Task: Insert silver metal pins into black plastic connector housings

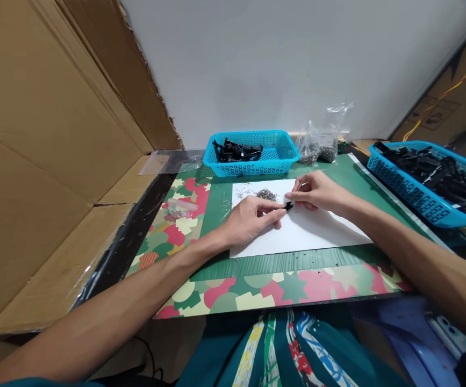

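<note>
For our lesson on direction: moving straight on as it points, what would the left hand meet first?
Past the small black part it holds, the left hand would probably meet the right hand first, though depth is unclear.

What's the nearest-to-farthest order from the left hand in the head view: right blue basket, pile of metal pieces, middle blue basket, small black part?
1. Small black part: held by the left hand.
2. Pile of metal pieces: just behind that hand.
3. Middle blue basket: farther back.
4. Right blue basket: far right.
</note>
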{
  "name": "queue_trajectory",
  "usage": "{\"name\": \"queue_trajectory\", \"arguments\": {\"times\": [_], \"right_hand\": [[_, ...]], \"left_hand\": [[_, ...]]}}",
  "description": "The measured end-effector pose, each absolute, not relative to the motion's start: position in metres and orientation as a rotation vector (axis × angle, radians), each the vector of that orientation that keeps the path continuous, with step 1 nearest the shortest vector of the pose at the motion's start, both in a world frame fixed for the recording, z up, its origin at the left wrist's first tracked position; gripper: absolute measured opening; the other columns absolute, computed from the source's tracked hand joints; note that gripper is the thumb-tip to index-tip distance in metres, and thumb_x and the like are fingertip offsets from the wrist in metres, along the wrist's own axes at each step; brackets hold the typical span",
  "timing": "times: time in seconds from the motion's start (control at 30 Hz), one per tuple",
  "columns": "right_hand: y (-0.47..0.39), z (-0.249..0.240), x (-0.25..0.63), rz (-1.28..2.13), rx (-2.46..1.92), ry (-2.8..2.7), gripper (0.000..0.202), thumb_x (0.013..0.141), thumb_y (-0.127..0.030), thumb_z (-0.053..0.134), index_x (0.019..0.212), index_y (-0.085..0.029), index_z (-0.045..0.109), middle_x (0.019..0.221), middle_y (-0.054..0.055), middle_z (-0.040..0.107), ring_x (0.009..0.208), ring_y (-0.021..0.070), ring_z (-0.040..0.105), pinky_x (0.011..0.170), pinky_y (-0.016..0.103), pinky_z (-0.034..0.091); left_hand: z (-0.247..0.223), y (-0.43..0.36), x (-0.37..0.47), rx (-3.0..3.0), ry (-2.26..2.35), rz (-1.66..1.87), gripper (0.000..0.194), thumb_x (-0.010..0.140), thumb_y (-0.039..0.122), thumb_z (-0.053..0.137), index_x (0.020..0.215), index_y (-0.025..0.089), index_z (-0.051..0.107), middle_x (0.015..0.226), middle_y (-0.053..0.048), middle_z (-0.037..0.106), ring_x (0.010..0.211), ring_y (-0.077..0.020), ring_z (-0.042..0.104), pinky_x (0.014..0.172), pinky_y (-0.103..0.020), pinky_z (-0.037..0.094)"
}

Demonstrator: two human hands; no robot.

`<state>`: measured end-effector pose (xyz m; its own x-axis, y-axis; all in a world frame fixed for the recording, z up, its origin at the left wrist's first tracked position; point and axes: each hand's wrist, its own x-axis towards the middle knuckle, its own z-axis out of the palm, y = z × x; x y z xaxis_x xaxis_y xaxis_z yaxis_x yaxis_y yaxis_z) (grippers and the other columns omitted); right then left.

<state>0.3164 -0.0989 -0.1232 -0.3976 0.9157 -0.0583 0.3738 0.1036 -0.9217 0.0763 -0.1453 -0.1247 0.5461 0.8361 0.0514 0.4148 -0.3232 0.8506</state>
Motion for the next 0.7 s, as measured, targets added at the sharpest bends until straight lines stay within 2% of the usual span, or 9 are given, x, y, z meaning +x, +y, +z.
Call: {"name": "queue_trajectory", "arguments": {"times": [0.13, 0.2, 0.27, 0.37, 0.53, 0.63, 0.7], "right_hand": [[-0.098, -0.114, 0.321, 1.322, -1.106, -1.602, 0.052, 0.083, -0.063, 0.082, 0.066, -0.022, 0.054, 0.057, 0.002, 0.058, 0.048, 0.0112, 0.042, 0.043, 0.028, 0.032], [-0.097, -0.111, 0.324, 1.376, -1.068, -1.569, 0.056, 0.088, -0.066, 0.075, 0.064, -0.023, 0.048, 0.055, 0.000, 0.051, 0.048, 0.0109, 0.039, 0.043, 0.028, 0.030], [-0.096, -0.112, 0.326, 1.425, -1.077, -1.623, 0.058, 0.091, -0.069, 0.070, 0.063, -0.024, 0.046, 0.055, -0.001, 0.047, 0.048, 0.0107, 0.037, 0.044, 0.028, 0.030], [-0.096, -0.115, 0.327, 1.376, -1.162, -1.798, 0.054, 0.093, -0.068, 0.066, 0.068, -0.022, 0.053, 0.056, -0.003, 0.043, 0.049, 0.0101, 0.033, 0.046, 0.027, 0.027], [-0.100, -0.116, 0.320, 0.914, -1.326, -2.157, 0.032, 0.095, -0.048, 0.069, 0.082, -0.018, 0.070, 0.063, 0.000, 0.054, 0.056, 0.0120, 0.040, 0.053, 0.030, 0.026], [-0.103, -0.116, 0.310, 0.609, -1.377, -2.252, 0.022, 0.092, -0.038, 0.071, 0.083, -0.017, 0.075, 0.064, 0.001, 0.058, 0.058, 0.0132, 0.043, 0.057, 0.031, 0.027], [-0.104, -0.118, 0.303, 0.525, -1.395, -2.281, 0.017, 0.089, -0.033, 0.072, 0.087, -0.018, 0.079, 0.064, 0.001, 0.059, 0.058, 0.0137, 0.045, 0.058, 0.031, 0.027]], "left_hand": [[-0.124, -0.145, 0.075, 1.737, 0.956, 0.814, 0.044, 0.100, 0.045, 0.067, 0.131, 0.015, 0.071, 0.093, -0.009, 0.080, 0.054, -0.0100, 0.055, 0.049, -0.025, 0.039], [-0.123, -0.145, 0.074, 1.672, 0.959, 0.890, 0.046, 0.099, 0.047, 0.068, 0.135, 0.018, 0.066, 0.098, -0.008, 0.078, 0.046, -0.0062, 0.048, 0.042, -0.023, 0.035], [-0.123, -0.146, 0.073, 1.664, 0.978, 0.982, 0.042, 0.099, 0.048, 0.068, 0.130, 0.021, 0.065, 0.103, -0.007, 0.075, 0.045, -0.0040, 0.046, 0.040, -0.022, 0.034], [-0.124, -0.145, 0.072, 1.689, 1.019, 1.110, 0.034, 0.100, 0.048, 0.067, 0.119, 0.021, 0.067, 0.104, -0.005, 0.071, 0.048, -0.0031, 0.045, 0.043, -0.022, 0.034], [-0.126, -0.141, 0.069, 1.722, 1.083, 1.154, 0.032, 0.102, 0.049, 0.062, 0.105, 0.018, 0.071, 0.070, 0.002, 0.061, 0.051, -0.0079, 0.043, 0.046, -0.024, 0.033], [-0.128, -0.139, 0.068, 1.735, 1.100, 1.151, 0.031, 0.102, 0.047, 0.061, 0.105, 0.018, 0.071, 0.062, 0.003, 0.055, 0.053, -0.0099, 0.045, 0.048, -0.025, 0.034], [-0.129, -0.138, 0.068, 1.733, 1.107, 1.152, 0.032, 0.103, 0.047, 0.060, 0.106, 0.018, 0.071, 0.060, 0.004, 0.054, 0.053, -0.0106, 0.046, 0.050, -0.025, 0.035]]}}
